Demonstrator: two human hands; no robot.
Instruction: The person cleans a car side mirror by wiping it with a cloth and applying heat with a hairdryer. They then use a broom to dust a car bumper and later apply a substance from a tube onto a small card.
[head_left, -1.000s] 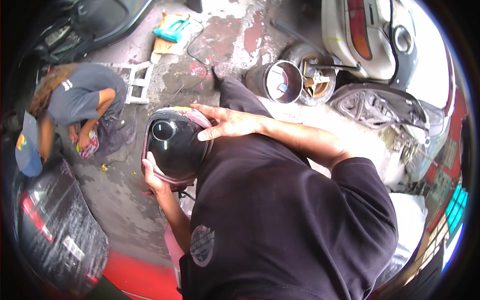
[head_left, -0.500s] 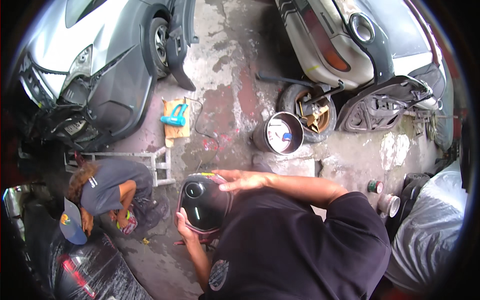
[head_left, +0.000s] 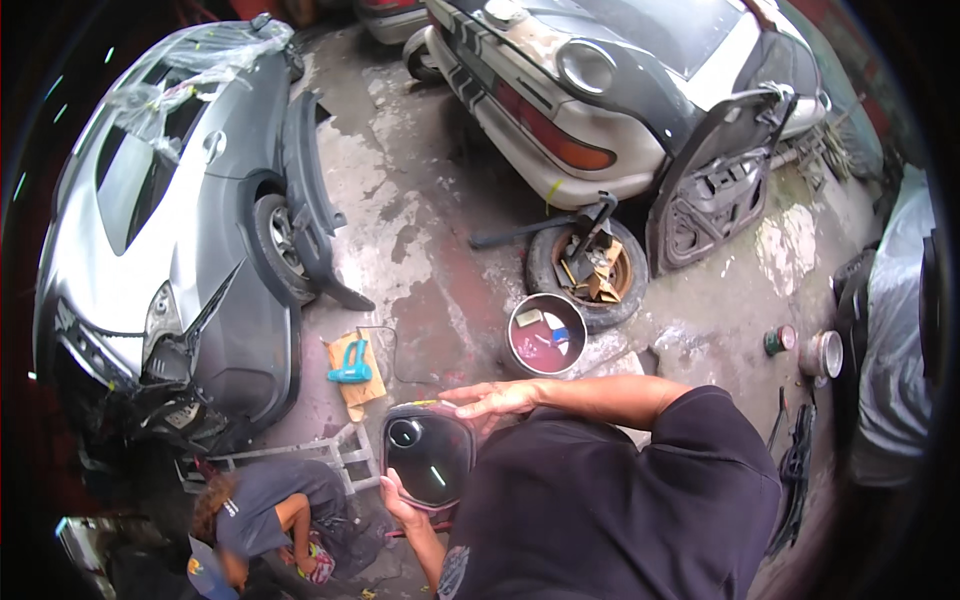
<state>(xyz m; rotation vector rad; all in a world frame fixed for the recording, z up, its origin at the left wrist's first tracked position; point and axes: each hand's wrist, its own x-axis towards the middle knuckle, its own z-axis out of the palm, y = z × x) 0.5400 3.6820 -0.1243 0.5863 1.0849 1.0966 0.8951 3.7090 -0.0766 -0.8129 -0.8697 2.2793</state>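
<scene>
A car side mirror (head_left: pixel 428 470) with dark glass and a small round mirror (head_left: pixel 405 432) stuck in its upper corner is held before my body. My left hand (head_left: pixel 407 512) supports it at the lower edge, its fingers partly hidden behind. My right hand (head_left: pixel 497 400) grips the top edge, with fingers lying along the rim. A bright light strip reflects in the glass. What is on the mirror's back cannot be seen.
A teal heat gun (head_left: pixel 350 362) lies on cardboard. Near it are a metal stand (head_left: pixel 355 462), a basin of pinkish water (head_left: pixel 533 352) and a tire (head_left: pixel 628 290). A crouching co-worker (head_left: pixel 262 515) is at lower left. Two cars, silver (head_left: pixel 235 220) and white (head_left: pixel 600 182), stand beyond, near a door panel (head_left: pixel 700 205).
My view has turned, so cars, basin and co-worker sit lower in the picture and more of the far floor shows. Both hands still hold the mirror.
</scene>
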